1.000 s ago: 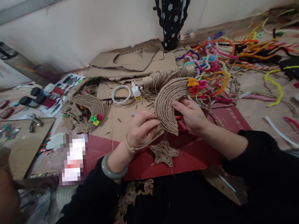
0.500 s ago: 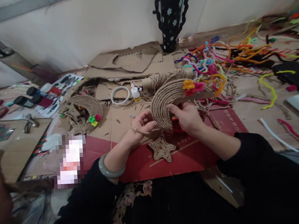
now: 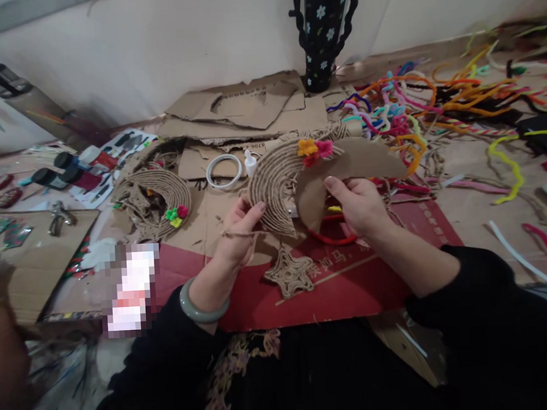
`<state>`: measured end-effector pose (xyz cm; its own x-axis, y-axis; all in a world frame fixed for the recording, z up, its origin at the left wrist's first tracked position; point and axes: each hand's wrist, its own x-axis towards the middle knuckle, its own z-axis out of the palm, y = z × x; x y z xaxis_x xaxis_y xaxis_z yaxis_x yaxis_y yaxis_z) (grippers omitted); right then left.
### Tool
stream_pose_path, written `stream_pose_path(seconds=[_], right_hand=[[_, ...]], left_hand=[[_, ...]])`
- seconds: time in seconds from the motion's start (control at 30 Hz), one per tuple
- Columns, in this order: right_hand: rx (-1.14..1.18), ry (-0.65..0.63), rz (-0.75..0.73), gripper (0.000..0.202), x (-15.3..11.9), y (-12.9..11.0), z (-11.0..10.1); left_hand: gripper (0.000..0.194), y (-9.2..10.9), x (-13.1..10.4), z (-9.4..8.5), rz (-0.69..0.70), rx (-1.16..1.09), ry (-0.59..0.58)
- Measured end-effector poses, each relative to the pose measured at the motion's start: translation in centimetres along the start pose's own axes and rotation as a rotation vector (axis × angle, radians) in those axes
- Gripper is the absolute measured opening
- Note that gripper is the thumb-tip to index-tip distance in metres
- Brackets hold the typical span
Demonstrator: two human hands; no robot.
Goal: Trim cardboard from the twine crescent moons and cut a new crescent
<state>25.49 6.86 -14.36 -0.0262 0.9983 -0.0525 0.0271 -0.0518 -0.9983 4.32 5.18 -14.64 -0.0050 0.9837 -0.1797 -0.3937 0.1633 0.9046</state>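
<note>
My left hand point(image 3: 240, 231) grips a crescent point(image 3: 269, 184) covered in rows of jute twine, thumb on its front face. Orange, red and pink pipe-cleaner flowers decorate the crescent's upper end. Between thumb and fingers, my right hand point(image 3: 358, 203) holds a bare cardboard crescent point(image 3: 313, 184), which overlaps the right side of the twine one. Below them a twine-wrapped star point(image 3: 290, 272) lies on the red cardboard point(image 3: 351, 286). Part of a red ring-shaped piece point(image 3: 328, 237) shows under the cardboard crescent.
Left of my hands lies another twine crescent point(image 3: 163, 195) with green and pink flowers. Behind are a roll of tape point(image 3: 225, 172), a glue bottle point(image 3: 250, 164) and a black flowered tumbler point(image 3: 322, 40). Paint jars point(image 3: 47, 180) stand left; tangled pipe cleaners point(image 3: 401, 109) cover the back right.
The two crescents have come apart. My left hand now grips the twine crescent, moved left, while the right hand holds the bare cardboard one, whose face now shows.
</note>
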Motion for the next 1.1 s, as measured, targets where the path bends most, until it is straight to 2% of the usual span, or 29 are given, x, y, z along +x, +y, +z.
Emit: stream_pose_path(seconds=[0.1, 0.17, 0.23, 0.3, 0.37, 0.4, 0.53, 0.6, 0.7, 0.8, 0.97, 1.1], right_hand=[[-0.216, -0.152, 0.085, 0.055, 0.2, -1.0, -1.4], [-0.453, -0.276, 0.059, 0.057, 0.2, -1.4, -2.0], [-0.607, -0.243, -0.05, 0.055, 0.0, -1.6, -2.2], [-0.634, -0.114, -0.146, 0.048, -0.2, -1.4, -1.9], [-0.54, -0.017, -0.183, 0.039, -0.4, -1.2, -1.3], [-0.455, -0.014, -0.178, 0.035, -0.6, -1.1, -0.9], [-0.098, -0.208, -0.053, 0.036, -1.1, -0.8, 0.8], [-0.001, -0.248, -0.012, 0.038, -1.3, -0.8, 1.4], [0.02, -0.294, 0.006, 0.034, -1.5, -0.8, 1.8], [-0.031, -0.38, 0.015, 0.031, -1.8, -0.6, 2.1], [0.041, -0.377, -0.056, 0.022, -1.9, -0.4, 2.7], [0.091, -0.372, -0.1, 0.02, -1.9, -0.2, 2.8]], left_hand=[[0.037, 0.5, 0.2, -0.4, 0.091, -0.011, 0.082], [0.038, 0.7, 0.2, -0.6, 0.104, -0.012, 0.097], [0.039, 0.8, 0.0, -0.6, 0.078, -0.012, 0.066], [0.04, 0.6, -0.3, -0.4, 0.046, -0.012, 0.012], [0.042, 0.3, -0.7, -0.2, 0.019, -0.007, -0.051], [0.043, 0.1, -0.8, -0.1, 0.009, -0.006, -0.078], [0.046, -0.7, -1.2, 0.1, -0.017, 0.023, -0.156], [0.048, -1.0, -1.3, 0.3, -0.029, 0.052, -0.207], [0.048, -1.0, -1.4, 0.7, -0.126, 0.06, -0.253], [0.042, -0.8, -1.5, 1.3, -0.207, 0.013, -0.226], [0.038, -0.6, -1.8, 1.7, -0.22, 0.031, -0.162], [0.036, -1.0, -1.9, 1.6, -0.179, 0.095, -0.178]])
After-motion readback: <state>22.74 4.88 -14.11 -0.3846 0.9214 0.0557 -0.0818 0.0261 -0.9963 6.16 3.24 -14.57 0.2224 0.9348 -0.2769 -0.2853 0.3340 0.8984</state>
